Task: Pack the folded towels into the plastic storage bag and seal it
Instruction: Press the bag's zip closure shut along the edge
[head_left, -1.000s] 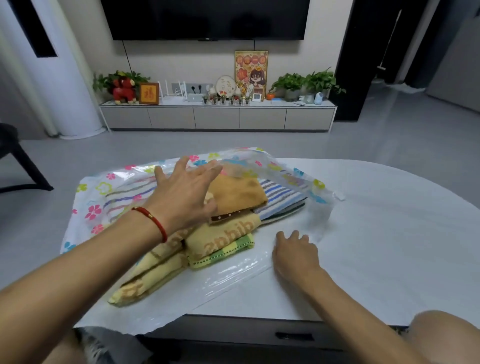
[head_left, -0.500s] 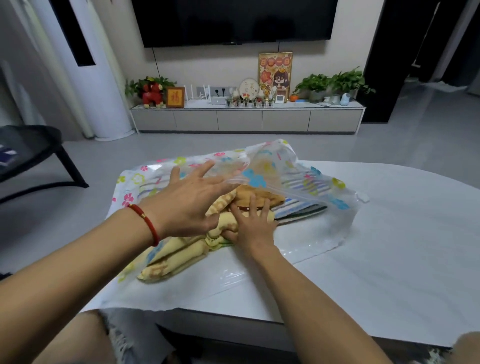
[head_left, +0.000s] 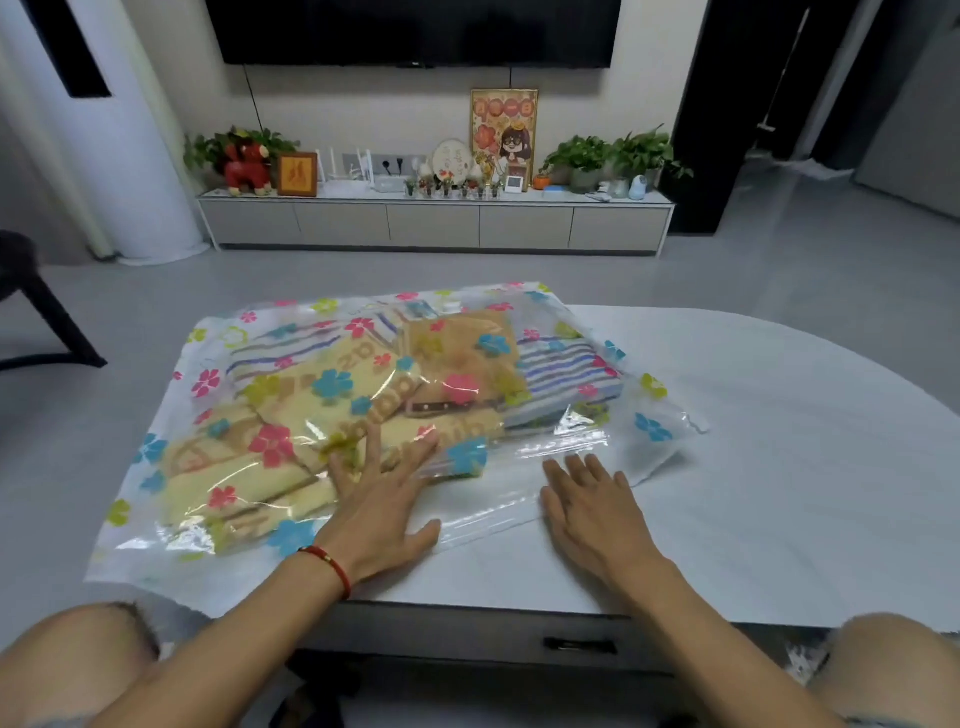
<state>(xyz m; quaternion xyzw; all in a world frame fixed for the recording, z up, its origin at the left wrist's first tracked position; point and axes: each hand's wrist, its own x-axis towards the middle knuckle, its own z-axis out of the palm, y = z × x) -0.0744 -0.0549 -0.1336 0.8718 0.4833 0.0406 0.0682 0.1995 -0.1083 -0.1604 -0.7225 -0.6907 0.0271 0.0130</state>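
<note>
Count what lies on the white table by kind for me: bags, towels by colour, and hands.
Plastic storage bag: 1
Towels inside it, told apart by colour: 3, namely yellow towel, orange-brown towel and striped towel; the folds may hide more
Hands, lying flat: 2, left hand and right hand
Total: 6 at least

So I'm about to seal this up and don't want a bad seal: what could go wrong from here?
The bag's open flap lies wrinkled under both flat hands, left hand and right hand, so the seal may close crooked. The yellow towels sit near that edge and could get caught. The storage bag overhangs the table and might slide.
</note>
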